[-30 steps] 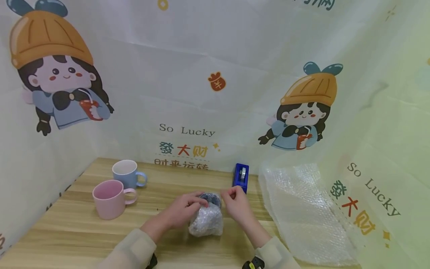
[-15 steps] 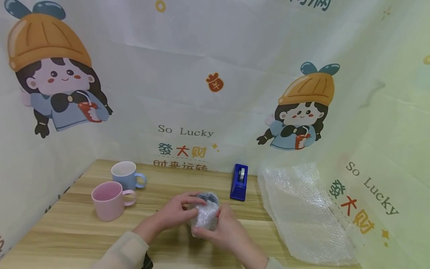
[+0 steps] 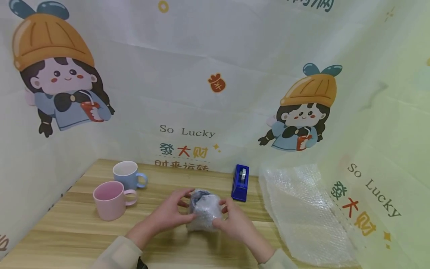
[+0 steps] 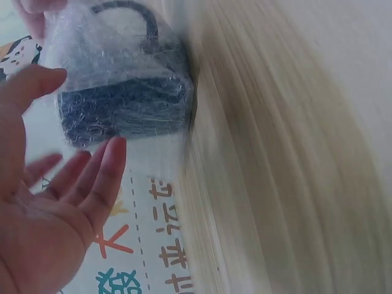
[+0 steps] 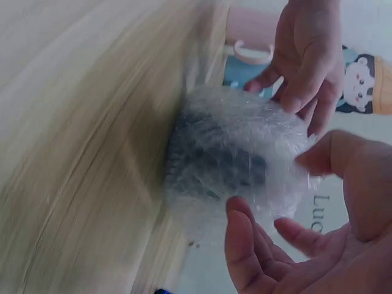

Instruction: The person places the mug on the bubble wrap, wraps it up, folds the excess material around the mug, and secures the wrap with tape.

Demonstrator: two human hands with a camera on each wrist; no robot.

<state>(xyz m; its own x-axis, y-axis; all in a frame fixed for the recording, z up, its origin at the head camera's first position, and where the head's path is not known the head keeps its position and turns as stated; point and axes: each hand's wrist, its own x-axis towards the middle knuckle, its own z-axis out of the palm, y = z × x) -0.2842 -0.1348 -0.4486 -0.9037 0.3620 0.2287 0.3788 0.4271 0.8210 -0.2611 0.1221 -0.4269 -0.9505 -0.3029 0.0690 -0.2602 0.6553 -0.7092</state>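
Note:
A dark mug in bubble wrap (image 3: 205, 213) rests on the table between the two hands. Its loop-shaped handle shows through the wrap in the left wrist view. My left hand (image 4: 58, 214) lies along its left side with thumb and fingers spread apart, the fingertips at or close to the wrap. On the other side, my right hand (image 5: 324, 226) holds the wrapped mug loosely, thumb (image 5: 324, 156) on the plastic and fingers bent along it. How firmly the fingers press cannot be made out.
A pink mug (image 3: 109, 201) and a blue mug (image 3: 125, 175) stand at the left. Behind the hands is a blue tape dispenser (image 3: 240, 183). Bubble wrap sheets (image 3: 305, 216) cover the table's right side. A printed cloth (image 3: 188, 74) hangs behind the wooden table (image 3: 64, 231).
The right hand came from near the tape dispenser to the wrapped mug. The wrapped mug has turned between the hands, and the left hand's fingers have moved from its top to its side.

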